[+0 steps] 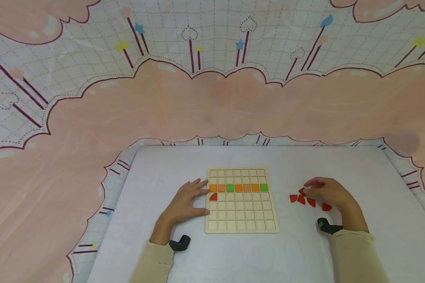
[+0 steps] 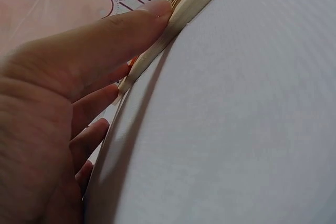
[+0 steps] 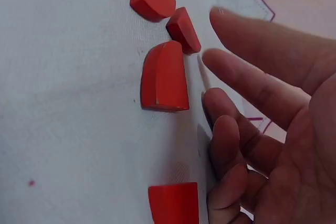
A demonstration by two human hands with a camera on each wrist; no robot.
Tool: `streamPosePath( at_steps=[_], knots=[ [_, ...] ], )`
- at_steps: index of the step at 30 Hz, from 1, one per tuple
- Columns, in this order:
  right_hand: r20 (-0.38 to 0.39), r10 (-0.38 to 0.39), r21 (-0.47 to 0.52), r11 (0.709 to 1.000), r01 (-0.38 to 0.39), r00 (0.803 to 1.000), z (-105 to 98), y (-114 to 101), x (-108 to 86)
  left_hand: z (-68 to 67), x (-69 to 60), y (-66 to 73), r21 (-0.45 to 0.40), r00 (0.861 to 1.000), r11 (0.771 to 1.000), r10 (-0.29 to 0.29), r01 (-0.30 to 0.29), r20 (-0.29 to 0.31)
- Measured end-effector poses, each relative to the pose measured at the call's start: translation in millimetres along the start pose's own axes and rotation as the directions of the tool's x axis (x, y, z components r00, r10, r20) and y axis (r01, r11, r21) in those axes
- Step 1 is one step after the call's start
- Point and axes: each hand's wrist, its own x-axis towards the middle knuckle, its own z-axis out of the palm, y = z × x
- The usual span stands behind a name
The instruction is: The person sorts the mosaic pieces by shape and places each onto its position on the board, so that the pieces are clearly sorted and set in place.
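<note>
A wooden grid board [image 1: 242, 204] lies on the table, with a row of orange and green squares [image 1: 238, 188] across it and one red quarter-round piece [image 1: 213, 196] just under the row's left end. My left hand [image 1: 185, 202] rests at the board's left edge, thumb and fingertips against it; the left wrist view shows the thumb [image 2: 121, 32] on the wooden rim [image 2: 157, 45]. To the right, my right hand [image 1: 331, 192] is over several loose red pieces [image 1: 311, 202]. In the right wrist view, its fingers [image 3: 247, 77] are bent beside red pieces [image 3: 165, 77], thumb and forefinger apart.
Dark wrist straps' ends [image 1: 180, 243] show at both wrists. The white table [image 1: 248, 259] reaches back to a pink and white patterned cloth [image 1: 212, 106]. One red piece [image 1: 326, 207] lies nearest my right wrist, apart from the others.
</note>
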Motion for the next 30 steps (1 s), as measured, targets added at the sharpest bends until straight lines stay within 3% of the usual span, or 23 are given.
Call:
streamPosePath(
  at_steps=[9,26,30],
  knots=[
    [0.086,-0.056,-0.025,0.998,0.059,0.995,1,-2,4.5,-0.9,-0.4,3.0,-0.011,0.999,1.0,0.002,-0.003,-0.037],
    [0.017,-0.068,-0.091,0.993,0.069,0.998,7,-11,6.7,-3.4,-2.5,4.2,-0.013,0.999,1.0,0.0,-0.001,-0.051],
    [0.012,-0.058,-0.05,0.997,0.058,0.998,6,-10,4.6,-2.2,-1.9,4.0,-0.01,0.999,1.0,-0.002,0.002,-0.055]
  ],
)
